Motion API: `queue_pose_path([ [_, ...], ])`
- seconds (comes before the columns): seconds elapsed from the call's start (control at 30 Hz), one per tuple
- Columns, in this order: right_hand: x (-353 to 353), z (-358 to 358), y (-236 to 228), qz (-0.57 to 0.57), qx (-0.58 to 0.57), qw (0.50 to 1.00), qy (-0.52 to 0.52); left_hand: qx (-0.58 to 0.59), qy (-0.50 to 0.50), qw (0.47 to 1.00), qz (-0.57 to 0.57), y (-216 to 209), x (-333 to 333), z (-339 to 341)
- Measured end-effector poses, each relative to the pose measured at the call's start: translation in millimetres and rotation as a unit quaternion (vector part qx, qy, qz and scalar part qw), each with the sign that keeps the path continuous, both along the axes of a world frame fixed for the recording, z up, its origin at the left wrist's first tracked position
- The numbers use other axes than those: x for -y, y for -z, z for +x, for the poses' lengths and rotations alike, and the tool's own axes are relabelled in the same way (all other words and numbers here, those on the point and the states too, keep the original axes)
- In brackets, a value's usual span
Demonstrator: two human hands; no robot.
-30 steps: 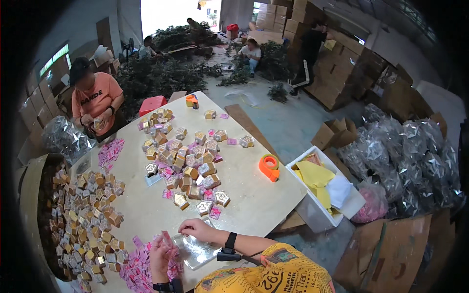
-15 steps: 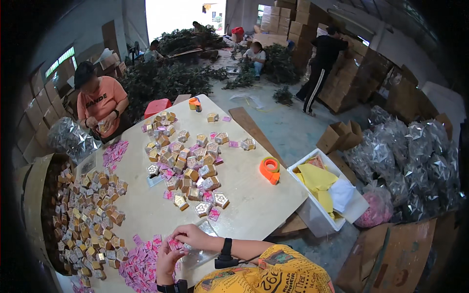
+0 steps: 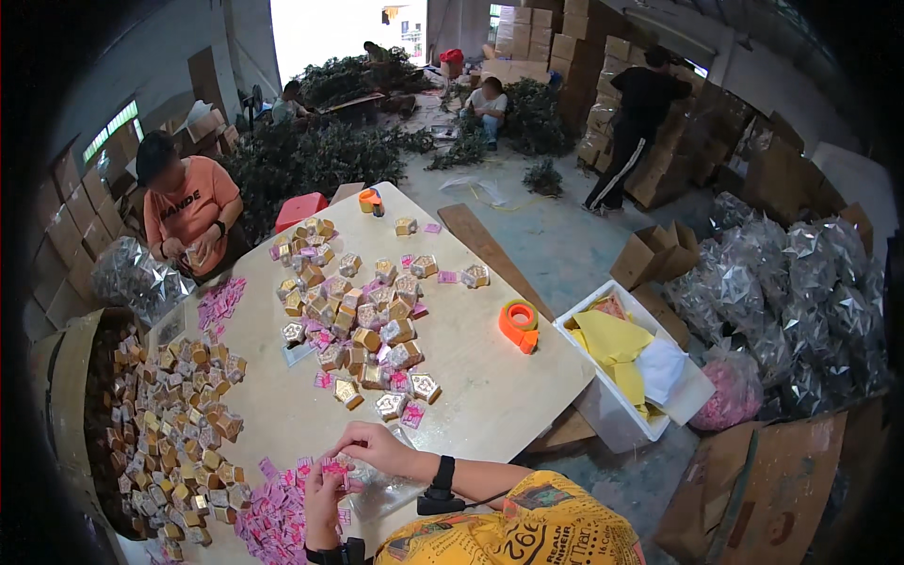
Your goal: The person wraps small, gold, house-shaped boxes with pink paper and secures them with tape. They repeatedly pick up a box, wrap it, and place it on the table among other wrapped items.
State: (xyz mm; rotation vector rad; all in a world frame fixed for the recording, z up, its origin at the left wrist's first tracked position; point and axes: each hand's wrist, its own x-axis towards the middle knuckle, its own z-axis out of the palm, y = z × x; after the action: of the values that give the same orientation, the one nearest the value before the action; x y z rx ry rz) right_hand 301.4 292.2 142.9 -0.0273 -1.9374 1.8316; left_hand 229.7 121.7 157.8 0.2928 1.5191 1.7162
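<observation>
Right in front of the person in the yellow shirt (image 3: 508,527), one pale table (image 3: 471,405) is filling the middle of the view. By its left edge one curved tan container (image 3: 58,414) is standing, and beyond its right edge one white foam box (image 3: 603,414) is holding yellow and white sheets. Gold-and-silver pentagonal boxes (image 3: 174,424) are lying in two spreads, a dense one beside the container and a looser one mid-table, both too crowded to count. Two heaps of pink packets (image 3: 273,508) are also lying there, the larger just left of the left hand, the smaller toward the far left edge. Two hands are working close together: the left hand (image 3: 323,504) is rising from below, and the right hand (image 3: 381,450) is reaching across from the right. Two orange tape rolls (image 3: 518,326) are resting farther up the table. One single pink packet (image 3: 336,474) is sitting between the hands: the left fingers are closing around it in a pinch, while the right fingers are bending down, nearly together, at its upper edge; whether they are gripping it, I cannot tell.
</observation>
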Motion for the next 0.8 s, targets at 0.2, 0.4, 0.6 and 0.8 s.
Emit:
queue_pose_path([
  [0.2,6.5,-1.0,9.7,-0.025,0.036,0.999,-0.011,-0.019,0.000,1.000,-0.007,1.3,-3.5,3.2],
  [0.4,9.9,0.5,6.5,-0.027,0.043,0.999,-0.013,-0.017,-0.023,1.000,0.000,15.9,2.6,-2.2],
  [0.6,9.6,-2.6,10.1,-0.042,0.034,0.998,-0.018,-0.028,-0.065,0.997,-0.008,14.6,2.4,-1.4],
  [0.8,10.1,0.7,-3.2,-0.074,0.056,0.993,-0.069,-0.051,-0.065,0.997,0.001,18.1,2.8,-5.0],
])
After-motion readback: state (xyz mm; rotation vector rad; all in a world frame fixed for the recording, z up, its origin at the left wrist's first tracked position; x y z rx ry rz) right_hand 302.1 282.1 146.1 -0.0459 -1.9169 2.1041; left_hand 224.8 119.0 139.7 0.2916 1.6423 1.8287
